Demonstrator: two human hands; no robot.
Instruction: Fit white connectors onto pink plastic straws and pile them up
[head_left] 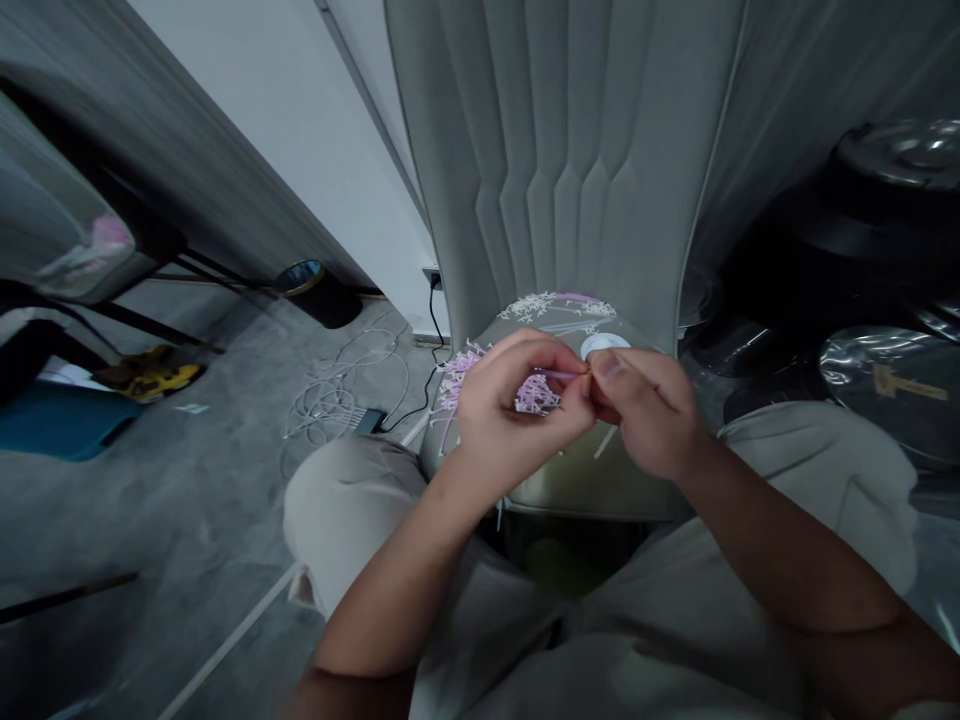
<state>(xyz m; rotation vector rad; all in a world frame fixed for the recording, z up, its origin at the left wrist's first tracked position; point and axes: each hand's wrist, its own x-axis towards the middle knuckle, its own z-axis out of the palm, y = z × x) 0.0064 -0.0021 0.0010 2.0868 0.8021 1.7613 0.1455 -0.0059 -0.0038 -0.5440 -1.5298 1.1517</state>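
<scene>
We hold a thin pink stick (561, 375) where our left hand (491, 408) and right hand (656, 405) meet, both sets of fingers pinched closed on it. Past the left fingers, a heap of white-tipped pink sticks (459, 378) looks done; loose white pieces (525, 306) farther beyond seem left over. These lie on a chair seat (607, 490). Well left, a bin (322, 298) stands on the floor (247, 400).

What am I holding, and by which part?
A thin purple stick, pinched where your left hand and right hand meet; whether that's its end is hidden.
</scene>
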